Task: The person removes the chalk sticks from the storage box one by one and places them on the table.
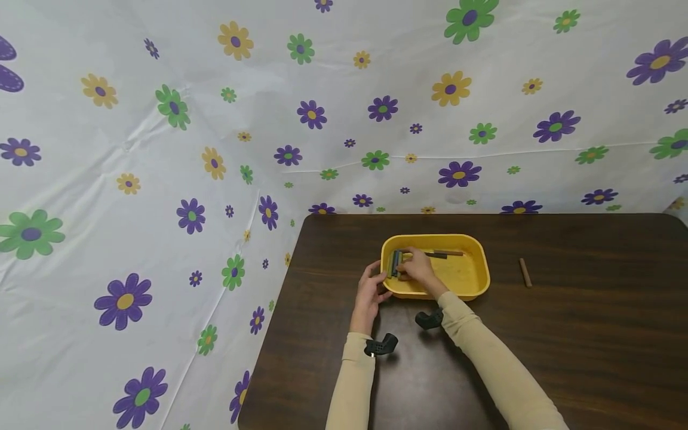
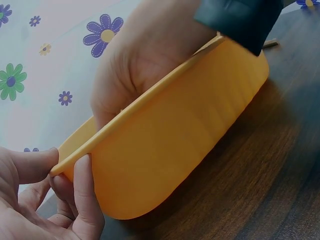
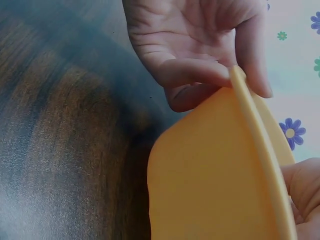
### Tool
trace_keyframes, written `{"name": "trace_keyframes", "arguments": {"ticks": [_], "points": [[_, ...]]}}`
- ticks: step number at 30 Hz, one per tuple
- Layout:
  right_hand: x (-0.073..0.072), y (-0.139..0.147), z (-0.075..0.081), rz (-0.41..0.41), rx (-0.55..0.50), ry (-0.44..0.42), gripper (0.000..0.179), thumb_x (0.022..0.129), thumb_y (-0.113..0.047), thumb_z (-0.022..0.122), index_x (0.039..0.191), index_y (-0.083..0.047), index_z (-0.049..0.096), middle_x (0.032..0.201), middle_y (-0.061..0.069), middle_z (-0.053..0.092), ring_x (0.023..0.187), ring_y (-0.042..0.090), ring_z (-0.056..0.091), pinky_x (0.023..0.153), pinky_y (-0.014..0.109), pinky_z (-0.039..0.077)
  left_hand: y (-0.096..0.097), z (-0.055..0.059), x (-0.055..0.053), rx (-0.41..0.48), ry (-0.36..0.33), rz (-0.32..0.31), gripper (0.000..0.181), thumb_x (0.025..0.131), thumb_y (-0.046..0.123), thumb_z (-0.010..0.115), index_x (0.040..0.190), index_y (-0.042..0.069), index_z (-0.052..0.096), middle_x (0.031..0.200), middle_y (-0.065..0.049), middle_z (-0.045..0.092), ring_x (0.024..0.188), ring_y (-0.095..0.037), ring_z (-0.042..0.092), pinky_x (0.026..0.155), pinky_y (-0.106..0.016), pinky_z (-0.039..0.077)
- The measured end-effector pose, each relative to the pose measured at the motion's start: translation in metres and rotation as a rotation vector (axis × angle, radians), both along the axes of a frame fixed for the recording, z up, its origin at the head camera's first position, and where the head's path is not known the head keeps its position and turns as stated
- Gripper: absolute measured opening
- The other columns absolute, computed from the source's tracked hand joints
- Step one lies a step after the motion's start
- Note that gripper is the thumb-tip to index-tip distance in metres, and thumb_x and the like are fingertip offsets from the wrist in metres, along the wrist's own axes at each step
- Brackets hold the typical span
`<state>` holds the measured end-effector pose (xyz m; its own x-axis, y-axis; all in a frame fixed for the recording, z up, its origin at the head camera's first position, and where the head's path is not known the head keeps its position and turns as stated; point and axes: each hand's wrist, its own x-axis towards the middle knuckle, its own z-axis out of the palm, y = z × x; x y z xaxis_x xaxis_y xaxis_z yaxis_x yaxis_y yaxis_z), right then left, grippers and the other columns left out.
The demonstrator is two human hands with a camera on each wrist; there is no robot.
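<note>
A yellow plastic tray (image 1: 475, 280) stands on the table, its rim raised all round. My left hand (image 1: 369, 294) pinches the rim at its left end, thumb over the edge and fingers against the outer wall, as the left wrist view shows. Inside that end, several dark blue and greenish sticks (image 1: 396, 263) lie side by side. My right hand (image 1: 418, 269) reaches over the near wall, its curled fingers on the sticks at the right of this row. The tray wall hides those fingertips in both wrist views.
A brown stick (image 1: 448, 252) and a black stick (image 1: 436, 255) lie near the tray's back wall. Another brown stick (image 1: 525, 273) lies on the dark wooden table (image 1: 591, 334), right of the tray. Flower-patterned sheeting (image 1: 344, 89) rises behind and to the left.
</note>
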<state>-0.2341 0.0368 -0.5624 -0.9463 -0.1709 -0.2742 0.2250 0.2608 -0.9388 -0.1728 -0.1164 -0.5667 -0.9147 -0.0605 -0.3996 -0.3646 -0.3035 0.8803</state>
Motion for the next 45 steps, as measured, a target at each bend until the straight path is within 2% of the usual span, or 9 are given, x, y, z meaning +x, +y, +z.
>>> {"name": "trace_keyframes", "arguments": {"ticks": [11,17,21,25,31,35,38,41,45], "points": [[-0.001,0.011,0.01,0.032,-0.078,-0.036,0.06,0.097,0.003,0.067,0.152,0.006,0.043,0.128,0.035,0.061,0.107,0.041,0.068,0.082,0.046,0.061,0.0,0.0,-0.001,0.001,-0.009,0.014,0.042,0.105,0.016,0.061,0.146,0.013,0.055,0.121,-0.022,0.065,0.082,-0.017,0.067,0.06,-0.024,0.054],[0.001,0.017,0.018,0.055,-0.125,-0.049,0.06,0.098,0.004,0.064,0.153,0.006,0.042,0.127,0.036,0.061,0.106,0.046,0.068,0.084,0.048,0.06,0.001,-0.001,0.0,0.006,-0.006,0.016,0.042,0.105,0.017,0.062,0.146,0.013,0.056,0.121,-0.023,0.065,0.081,-0.018,0.068,0.06,-0.024,0.054],[0.002,0.023,0.023,0.074,-0.118,-0.054,0.06,0.098,0.003,0.064,0.154,0.004,0.042,0.129,0.035,0.061,0.102,0.043,0.07,0.083,0.046,0.06,0.001,-0.001,0.0,0.015,-0.01,0.026,0.041,0.105,0.016,0.062,0.145,0.013,0.057,0.122,-0.025,0.065,0.08,-0.017,0.068,0.059,-0.023,0.054],[0.001,0.032,0.026,0.088,-0.121,-0.052,0.06,0.098,0.002,0.065,0.154,0.003,0.042,0.13,0.034,0.06,0.101,0.038,0.071,0.082,0.046,0.061,0.002,-0.002,-0.001,0.01,-0.006,0.028,0.04,0.105,0.016,0.061,0.145,0.013,0.057,0.119,-0.022,0.066,0.079,-0.016,0.068,0.06,-0.024,0.054],[-0.001,0.051,0.032,0.103,-0.166,-0.061,0.059,0.101,0.0,0.063,0.156,0.001,0.041,0.133,0.034,0.058,0.104,0.033,0.069,0.088,0.05,0.058,0.003,-0.002,-0.001,0.006,-0.003,0.039,0.039,0.105,0.015,0.061,0.144,0.012,0.058,0.113,-0.017,0.067,0.076,-0.015,0.067,0.061,-0.025,0.054],[-0.004,0.066,0.036,0.113,-0.185,-0.063,0.061,0.102,-0.001,0.062,0.157,0.001,0.038,0.134,0.034,0.056,0.102,0.027,0.069,0.093,0.054,0.055,0.003,-0.002,0.0,0.007,0.007,0.04,0.04,0.105,0.015,0.061,0.145,0.01,0.057,0.112,-0.019,0.067,0.075,-0.014,0.066,0.06,-0.024,0.054],[-0.004,0.076,0.039,0.111,-0.196,-0.058,0.061,0.103,-0.001,0.061,0.159,-0.001,0.037,0.135,0.035,0.054,0.104,0.029,0.069,0.095,0.055,0.053,0.002,-0.001,0.001,0.013,0.008,0.042,0.041,0.105,0.015,0.062,0.145,0.01,0.057,0.113,-0.02,0.067,0.075,-0.014,0.067,0.06,-0.024,0.053],[-0.003,0.085,0.041,0.106,-0.199,-0.046,0.062,0.103,-0.001,0.061,0.159,-0.001,0.036,0.138,0.037,0.052,0.105,0.029,0.069,0.096,0.054,0.053,0.002,-0.001,0.0,0.018,0.009,0.046,0.04,0.104,0.015,0.063,0.144,0.011,0.058,0.114,-0.02,0.067,0.074,-0.014,0.066,0.06,-0.024,0.053],[-0.001,0.098,0.041,0.091,-0.201,-0.038,0.061,0.103,-0.001,0.061,0.159,-0.001,0.036,0.138,0.037,0.05,0.101,0.022,0.07,0.094,0.051,0.054,0.002,-0.001,0.0,0.021,0.003,0.043,0.041,0.104,0.016,0.063,0.144,0.011,0.058,0.117,-0.022,0.066,0.075,-0.014,0.066,0.06,-0.024,0.054]]}}
